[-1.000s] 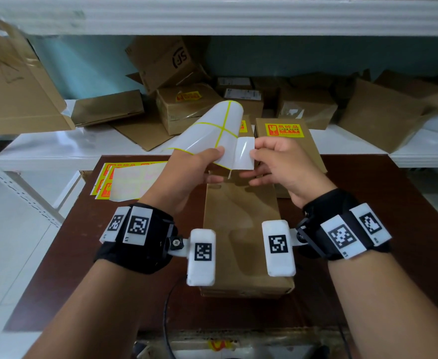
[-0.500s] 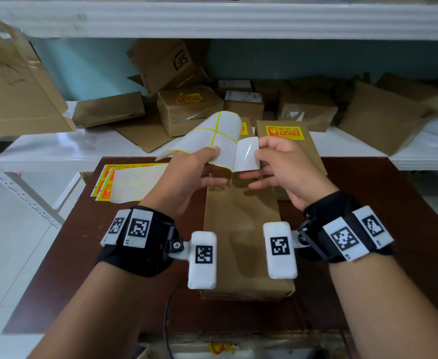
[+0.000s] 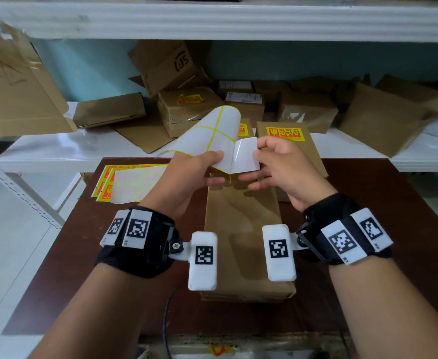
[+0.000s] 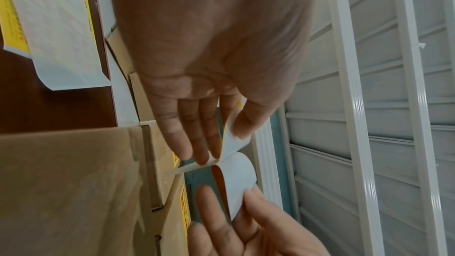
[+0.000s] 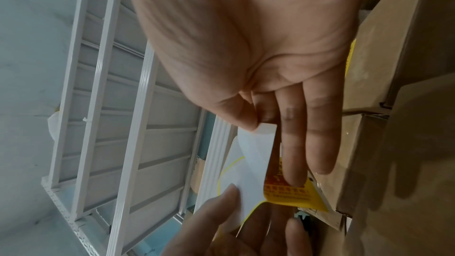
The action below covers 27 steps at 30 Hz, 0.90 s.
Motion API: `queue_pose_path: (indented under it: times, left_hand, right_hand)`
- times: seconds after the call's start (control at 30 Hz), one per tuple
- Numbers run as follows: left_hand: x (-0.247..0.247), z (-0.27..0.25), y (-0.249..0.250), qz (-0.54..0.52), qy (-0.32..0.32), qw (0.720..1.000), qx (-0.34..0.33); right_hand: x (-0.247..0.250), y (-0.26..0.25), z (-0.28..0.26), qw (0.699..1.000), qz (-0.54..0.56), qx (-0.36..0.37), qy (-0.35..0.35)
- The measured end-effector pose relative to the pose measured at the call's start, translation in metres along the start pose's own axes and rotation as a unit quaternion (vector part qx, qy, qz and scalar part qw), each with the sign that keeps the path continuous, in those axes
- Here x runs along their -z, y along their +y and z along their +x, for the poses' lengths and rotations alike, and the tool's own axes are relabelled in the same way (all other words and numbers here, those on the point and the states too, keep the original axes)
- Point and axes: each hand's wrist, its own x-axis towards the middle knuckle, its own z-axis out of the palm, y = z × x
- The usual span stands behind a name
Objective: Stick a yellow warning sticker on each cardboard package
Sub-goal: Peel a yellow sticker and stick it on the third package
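Over the brown table (image 3: 383, 229), both hands work at chest height above a plain box (image 3: 241, 229) lying flat between the wrists. Far left on the table: spare sticker sheets (image 3: 124, 185), yellow edges showing, one blank backing on top. Left hand (image 3: 187, 177) pinches the curled backing sheet (image 3: 212, 133) between thumb and fingers; sheet is white side up, with thin yellow lines marking emptied cells. Left wrist view confirms thumb on one face, fingers on the other. Right hand (image 3: 285, 167) pinches one sticker (image 3: 246, 156) at its upper corner with thumb and forefinger, other fingers loosely extended. Sticker is part-peeled, its lower edge joined to the sheet. Right wrist view shows its yellow printed face (image 5: 290, 190) turned toward the box. Behind the right hand, touching the plain box's far end, a second box (image 3: 290, 141) already carries a yellow sticker. Shelf (image 3: 83, 151) behind holds more cartons, two labelled yellow.
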Motion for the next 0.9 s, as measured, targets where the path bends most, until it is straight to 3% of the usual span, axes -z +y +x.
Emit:
queue_pose_path:
  times: [0.9]
  left_hand:
    - [0.013, 0.007, 0.002, -0.085, 0.007, 0.996, 0.024]
  right_hand:
    - [0.010, 0.003, 0.002, 0.998, 0.063, -0.025, 0.008]
